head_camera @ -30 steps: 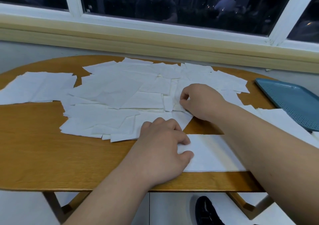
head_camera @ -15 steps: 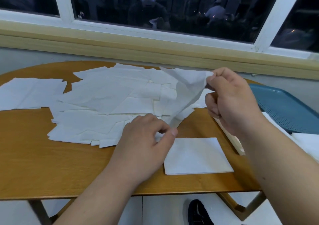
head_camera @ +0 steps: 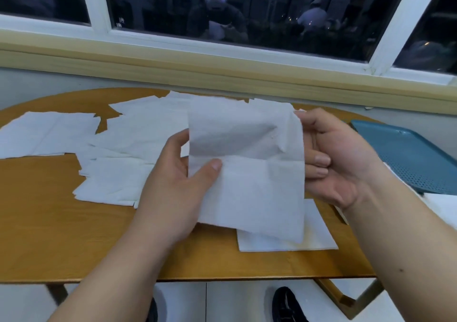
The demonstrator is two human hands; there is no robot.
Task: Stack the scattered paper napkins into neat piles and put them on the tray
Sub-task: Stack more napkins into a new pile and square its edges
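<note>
The left hand (head_camera: 178,181) is pinching the left edge of the raised napkin (head_camera: 247,178), thumb in front. The right hand (head_camera: 343,163), fingers curled, is seemingly nipping its top right corner, though the sheet is hiding that. Squaring its corners onto the flat napkin (head_camera: 319,235) beneath, near the front edge of the table (head_camera: 74,235), is looking wisest, with the tray (head_camera: 408,158) lying unobstructed at right.

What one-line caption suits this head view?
Left hand and right hand hold a white paper napkin above a round wooden table; scattered napkins behind, teal perforated tray right.
</note>
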